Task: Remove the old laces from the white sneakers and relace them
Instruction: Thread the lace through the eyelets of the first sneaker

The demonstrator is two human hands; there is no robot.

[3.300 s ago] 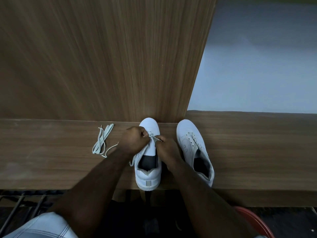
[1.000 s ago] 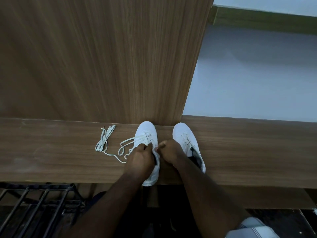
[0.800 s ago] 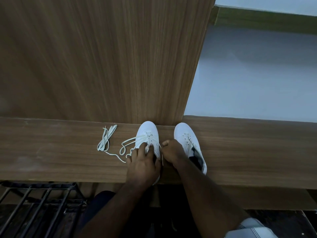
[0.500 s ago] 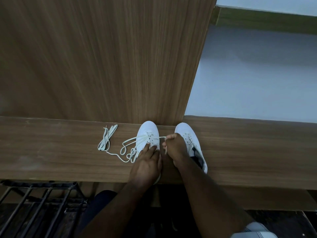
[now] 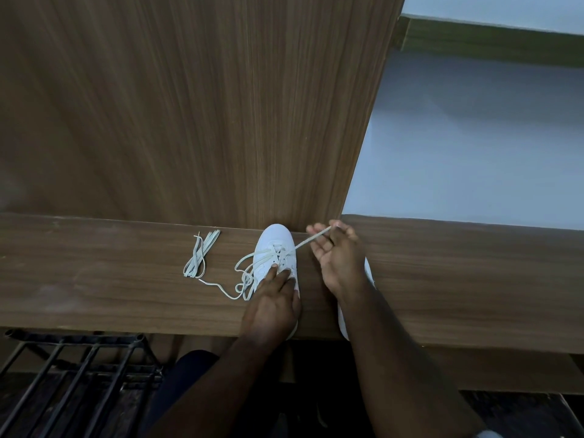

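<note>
Two hands work over a white sneaker [image 5: 274, 238] on the wooden ledge [image 5: 94, 279]. The left hand [image 5: 271, 308] presses it down, fingers straight and together. The right hand [image 5: 339, 257], raised, pinches the lace [image 5: 308, 240] taut, hiding most of the second sneaker [image 5: 369, 270]. A spare lace bundle [image 5: 200, 254] lies left, a black rack [image 5: 72, 374] below.

Nothing readable from where I stand: no brand, label, number or sign shows on any surface here.
</note>
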